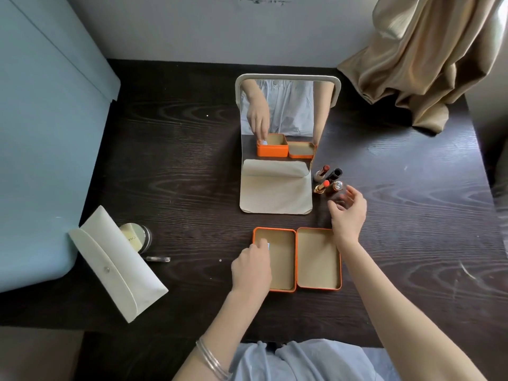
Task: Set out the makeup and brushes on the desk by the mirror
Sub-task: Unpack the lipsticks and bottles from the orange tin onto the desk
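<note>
An orange tin (284, 266) lies open on the dark desk (178, 166), its lid (319, 259) beside it on the right. My left hand (251, 268) reaches into the tin's far left corner and pinches a small pale blue item (267, 245). Behind the tin stands the folding mirror (277, 111) on its cream base (275, 193). Right of the base stand several lipsticks: a red one in a white case (321, 173), a black tube (334, 174), an orange one in gold (321, 186) and a gold tube with a crystal top (337, 185). My right hand (348, 214) hovers just in front of them, fingers loosely spread, holding nothing.
A cream pouch (118, 264) lies at the left front, with a round compact (137, 235) and a slim clear stick (158, 259) beside it. A pale blue cabinet (41, 133) borders the desk's left side. A beige curtain (417, 56) drapes onto the back right corner.
</note>
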Demonstrator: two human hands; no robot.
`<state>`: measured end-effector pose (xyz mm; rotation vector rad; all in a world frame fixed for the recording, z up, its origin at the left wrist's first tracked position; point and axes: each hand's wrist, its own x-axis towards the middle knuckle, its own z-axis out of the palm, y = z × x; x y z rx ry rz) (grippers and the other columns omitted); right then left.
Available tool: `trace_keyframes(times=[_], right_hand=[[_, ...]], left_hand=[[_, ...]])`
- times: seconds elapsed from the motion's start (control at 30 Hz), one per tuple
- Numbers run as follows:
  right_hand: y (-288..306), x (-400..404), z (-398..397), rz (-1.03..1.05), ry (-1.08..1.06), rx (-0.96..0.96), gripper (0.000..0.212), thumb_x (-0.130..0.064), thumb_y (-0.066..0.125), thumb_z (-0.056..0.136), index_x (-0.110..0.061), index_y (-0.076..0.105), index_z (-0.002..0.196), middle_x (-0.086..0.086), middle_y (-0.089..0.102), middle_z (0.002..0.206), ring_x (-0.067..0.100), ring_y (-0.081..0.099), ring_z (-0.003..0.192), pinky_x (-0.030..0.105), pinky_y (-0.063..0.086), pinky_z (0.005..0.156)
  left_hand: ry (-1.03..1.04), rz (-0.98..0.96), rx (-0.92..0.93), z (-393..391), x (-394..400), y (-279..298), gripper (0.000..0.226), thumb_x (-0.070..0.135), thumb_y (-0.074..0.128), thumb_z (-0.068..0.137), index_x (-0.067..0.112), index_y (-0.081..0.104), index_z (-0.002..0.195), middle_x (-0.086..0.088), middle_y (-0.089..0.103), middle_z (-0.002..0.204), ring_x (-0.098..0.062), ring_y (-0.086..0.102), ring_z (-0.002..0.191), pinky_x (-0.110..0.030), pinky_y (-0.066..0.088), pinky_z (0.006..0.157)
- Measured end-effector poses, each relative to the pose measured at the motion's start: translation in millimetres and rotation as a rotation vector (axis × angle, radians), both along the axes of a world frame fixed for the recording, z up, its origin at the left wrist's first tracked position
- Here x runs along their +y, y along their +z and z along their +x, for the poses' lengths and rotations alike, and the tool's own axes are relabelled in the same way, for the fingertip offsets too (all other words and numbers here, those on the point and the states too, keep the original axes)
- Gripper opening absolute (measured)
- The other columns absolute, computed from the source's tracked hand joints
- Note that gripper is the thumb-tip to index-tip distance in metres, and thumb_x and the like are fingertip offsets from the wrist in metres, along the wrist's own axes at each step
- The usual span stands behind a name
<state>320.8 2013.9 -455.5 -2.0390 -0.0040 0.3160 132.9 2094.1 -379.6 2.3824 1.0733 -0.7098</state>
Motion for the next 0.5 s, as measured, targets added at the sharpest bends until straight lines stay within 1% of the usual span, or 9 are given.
trace_keyframes(times=[0.07,0.1,0.17,0.2,0.27,0.33,0.37,0.43,0.5], right_hand=[[8,-9,-13,-0.028,-0.037,0.002,0.043,0.004,0.058,0.082,-0.005,0.05,0.124,0.014,0.047,0.124,0.018,0.055,0.106,0.018,0.044,0.08],[13,-14,-22,-0.05,-0.027,0.001,0.041,0.004,0.057,0.083,-0.007,0.051,0.122,0.012,0.047,0.121,0.016,0.055,0.102,0.017,0.042,0.079],[22,-21,-43,-0.069,0.04,0.008,0.035,0.004,0.056,0.084,-0.01,0.054,0.116,0.005,0.049,0.116,0.008,0.054,0.091,0.01,0.041,0.074],[25,-24,-54,-0.068,0.091,0.015,0.032,0.003,0.056,0.084,-0.013,0.055,0.112,0.003,0.051,0.113,0.004,0.054,0.086,0.006,0.041,0.071],[30,-28,-72,-0.063,0.203,0.027,0.027,0.002,0.058,0.084,-0.018,0.058,0.102,0.002,0.056,0.108,0.005,0.056,0.087,0.005,0.042,0.07],[36,-27,-85,-0.052,0.313,0.042,0.022,-0.001,0.058,0.086,-0.021,0.06,0.094,-0.002,0.061,0.099,0.005,0.058,0.089,0.006,0.044,0.07],[39,-24,-90,-0.028,0.374,0.075,0.018,-0.003,0.058,0.088,-0.021,0.061,0.093,-0.004,0.062,0.095,0.001,0.058,0.086,0.007,0.044,0.07],[47,-18,-100,0.023,0.527,0.177,0.013,-0.01,0.056,0.092,-0.022,0.061,0.094,-0.01,0.063,0.087,-0.007,0.056,0.077,0.01,0.042,0.068],[52,-13,-110,0.047,0.646,0.271,0.006,-0.019,0.055,0.094,-0.023,0.058,0.094,-0.011,0.06,0.079,-0.007,0.054,0.069,0.012,0.04,0.065]], left_hand=[[-0.08,0.067,0.029,5,-4,-4,0.029,0.011,0.046,0.096,0.011,0.037,0.124,-0.008,0.059,0.115,-0.024,0.06,0.103,-0.031,0.042,0.068],[-0.123,0.085,0.045,8,-6,-8,0.031,0.01,0.044,0.097,0.01,0.035,0.126,-0.008,0.06,0.114,-0.024,0.06,0.102,-0.03,0.039,0.063],[-0.193,0.112,0.078,14,-11,-17,0.036,0.011,0.038,0.099,0.008,0.03,0.134,-0.009,0.06,0.113,-0.023,0.061,0.1,-0.028,0.032,0.053],[-0.203,0.111,0.088,17,-13,-19,0.038,0.013,0.037,0.1,0.007,0.027,0.137,-0.009,0.06,0.113,-0.023,0.062,0.099,-0.028,0.032,0.053],[-0.163,0.067,0.11,21,-15,-21,0.04,0.02,0.037,0.101,0.007,0.025,0.138,-0.009,0.06,0.116,-0.023,0.062,0.101,-0.029,0.038,0.063],[-0.049,-0.013,0.079,21,-13,-16,0.038,0.027,0.042,0.099,0.008,0.034,0.131,-0.009,0.057,0.119,-0.025,0.06,0.107,-0.032,0.042,0.073],[0.011,-0.066,0.037,19,-11,-12,0.037,0.031,0.044,0.097,0.009,0.04,0.126,-0.009,0.056,0.12,-0.027,0.058,0.11,-0.034,0.044,0.079],[0.111,-0.188,-0.07,14,-8,-3,0.036,0.035,0.043,0.096,0.011,0.048,0.122,-0.01,0.053,0.121,-0.031,0.055,0.112,-0.038,0.044,0.087],[0.153,-0.287,-0.139,10,-5,7,0.037,0.035,0.042,0.096,0.013,0.05,0.126,-0.011,0.051,0.122,-0.032,0.053,0.113,-0.038,0.043,0.09]])
